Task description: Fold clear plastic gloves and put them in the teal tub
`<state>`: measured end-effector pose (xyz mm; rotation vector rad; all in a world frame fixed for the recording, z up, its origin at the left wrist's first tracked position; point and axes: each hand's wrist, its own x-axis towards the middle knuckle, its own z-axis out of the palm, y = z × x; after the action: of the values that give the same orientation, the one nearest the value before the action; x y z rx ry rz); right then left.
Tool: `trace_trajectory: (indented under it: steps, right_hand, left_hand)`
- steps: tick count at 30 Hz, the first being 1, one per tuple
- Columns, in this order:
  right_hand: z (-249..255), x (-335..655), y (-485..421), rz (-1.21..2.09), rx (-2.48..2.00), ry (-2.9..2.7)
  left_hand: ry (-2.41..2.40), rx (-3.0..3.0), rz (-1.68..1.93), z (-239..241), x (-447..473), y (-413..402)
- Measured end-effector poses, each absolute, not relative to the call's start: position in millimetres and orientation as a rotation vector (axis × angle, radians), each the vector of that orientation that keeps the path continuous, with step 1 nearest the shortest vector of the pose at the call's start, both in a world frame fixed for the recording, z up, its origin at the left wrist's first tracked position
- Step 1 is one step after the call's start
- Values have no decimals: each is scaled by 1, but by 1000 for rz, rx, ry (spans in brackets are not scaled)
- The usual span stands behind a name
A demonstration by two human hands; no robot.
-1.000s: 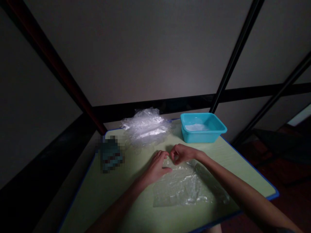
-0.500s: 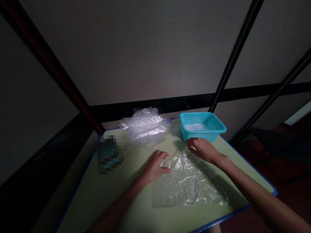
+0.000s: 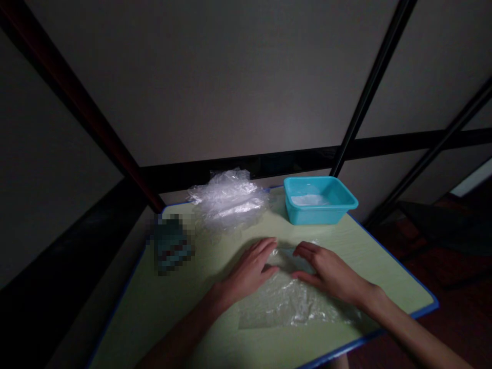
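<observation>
A clear plastic bag point(image 3: 286, 305) lies flat and wrinkled on the table, its upper part between and under my hands. My left hand point(image 3: 251, 267) rests at its upper left edge, fingers stretched and thumb apart. Facing it from the right, my right hand point(image 3: 330, 270) is open over the bag, with fingers bent slightly and thumb spread. Between the two hands, a thin pale-bluish patch point(image 3: 290, 252) shows at the bag's top; I cannot tell what it is.
A pile of crumpled clear plastic bags point(image 3: 232, 200) lies at the table's back. Right of it stands a turquoise basin point(image 3: 319, 215) with something whitish inside. A blurred-out dark green item point(image 3: 172, 246) is at the left. The pale green table point(image 3: 207, 328) has a blue edge, against panelled doors.
My right hand has moved down and slightly left, away from the basin's front to over the bag, its thumb spreading. My left hand has shifted slightly right, its fingers straightening.
</observation>
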<state>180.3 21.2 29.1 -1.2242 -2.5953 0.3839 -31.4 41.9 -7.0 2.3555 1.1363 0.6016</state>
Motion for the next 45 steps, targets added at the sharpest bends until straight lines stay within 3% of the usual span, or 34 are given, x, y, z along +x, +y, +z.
trace_trajectory:
  steps: [10,23,38,45]
  right_hand:
    - [-11,187,8,362,-1095,-2768]
    - [-7,200,11,284,-1350,-2606]
    - [10,132,43,538,-775,-2876]
    - [26,171,41,520,-841,-2760]
  left_hand:
    - [887,2665,158,-3,-29,44]
    - [755,2736,329,4,-47,22]
    - [631,2896,288,10,-34,-12]
    - [807,2710,499,6,-41,6]
